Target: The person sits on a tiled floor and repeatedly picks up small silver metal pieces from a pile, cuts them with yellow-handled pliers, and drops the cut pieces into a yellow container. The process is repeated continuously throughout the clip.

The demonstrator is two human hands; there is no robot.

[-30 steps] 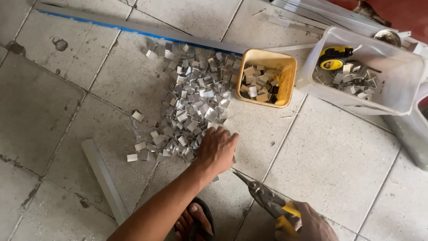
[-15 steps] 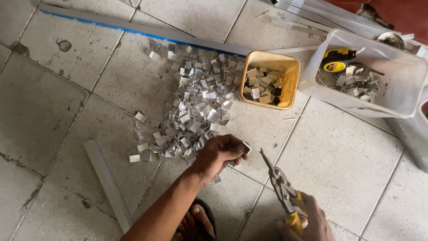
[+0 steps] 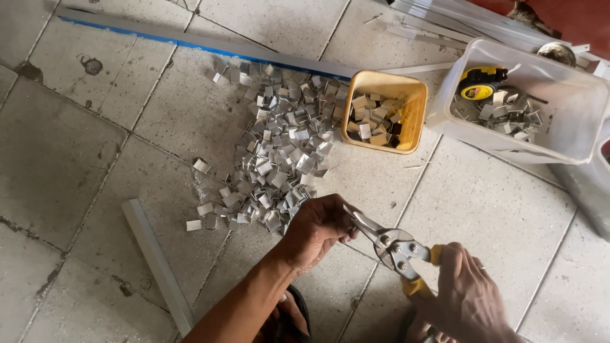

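My left hand [image 3: 321, 225] is curled around a small metal piece, mostly hidden in the fingers, just below a heap of small bent metal pieces [image 3: 279, 152] on the tiled floor. My right hand [image 3: 467, 295] grips the yellow handles of tin snips [image 3: 387, 241]. The blades point up-left and meet the left hand's fingers. Whether the blades bite the piece cannot be told.
A yellow tub [image 3: 406, 105] holds more metal pieces. To its right stands a clear bin [image 3: 572, 127] with pieces and a yellow tape measure [image 3: 481, 86]. A metal strip [image 3: 155, 263] lies at lower left; long profiles [image 3: 190, 41] run along the top. My foot in a sandal [image 3: 286, 317] shows below.
My left hand lifted a piece off the heap and drew back toward me. My right hand swung the snips up-left until the blades reached the left hand.
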